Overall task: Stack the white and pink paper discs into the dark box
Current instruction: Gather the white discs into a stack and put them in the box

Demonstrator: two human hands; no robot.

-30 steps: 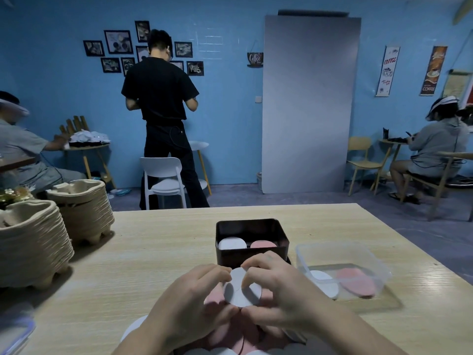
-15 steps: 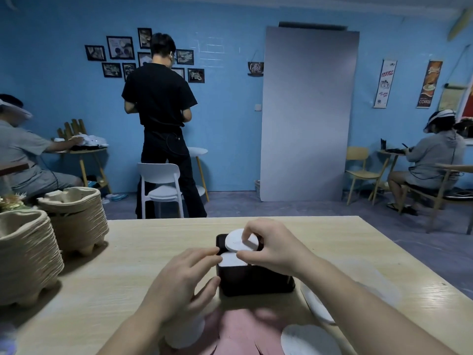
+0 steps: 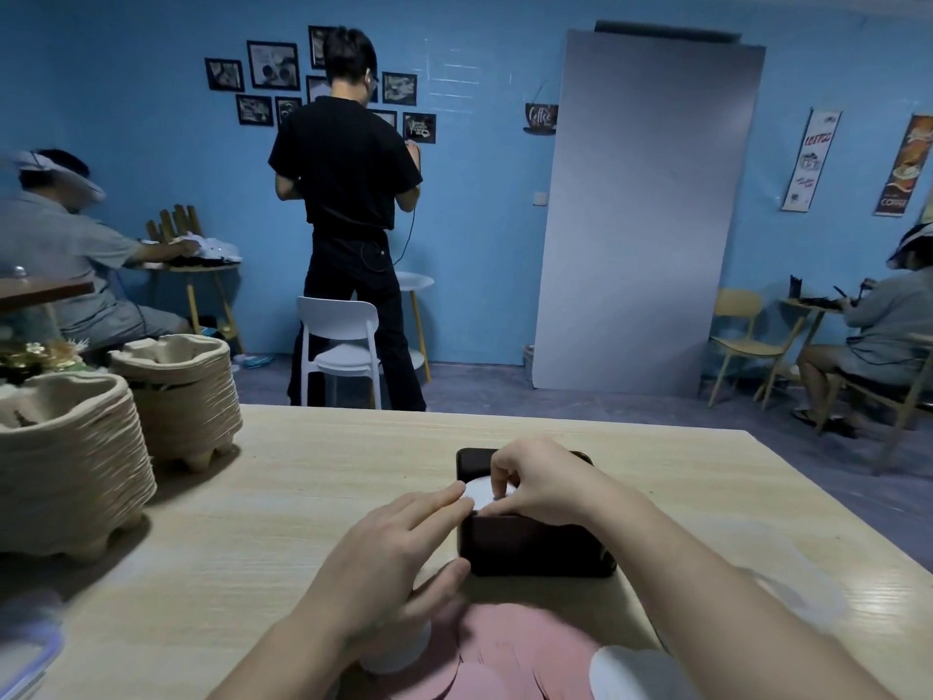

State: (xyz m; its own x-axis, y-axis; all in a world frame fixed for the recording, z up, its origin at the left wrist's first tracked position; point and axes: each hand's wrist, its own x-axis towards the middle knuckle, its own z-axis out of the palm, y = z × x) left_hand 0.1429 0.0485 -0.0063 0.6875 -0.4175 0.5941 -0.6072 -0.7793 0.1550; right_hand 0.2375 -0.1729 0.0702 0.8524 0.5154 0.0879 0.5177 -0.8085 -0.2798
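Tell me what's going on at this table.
A person is filling the dark box with paper discs. The right hand pinches a white disc over the box's left side, while the left hand touches its edge with straight fingers. More pink discs lie on the table nearer the person.

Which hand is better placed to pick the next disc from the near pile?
Left hand, likely: it is above the loose discs; the right hand pinches a white disc over the dark box.
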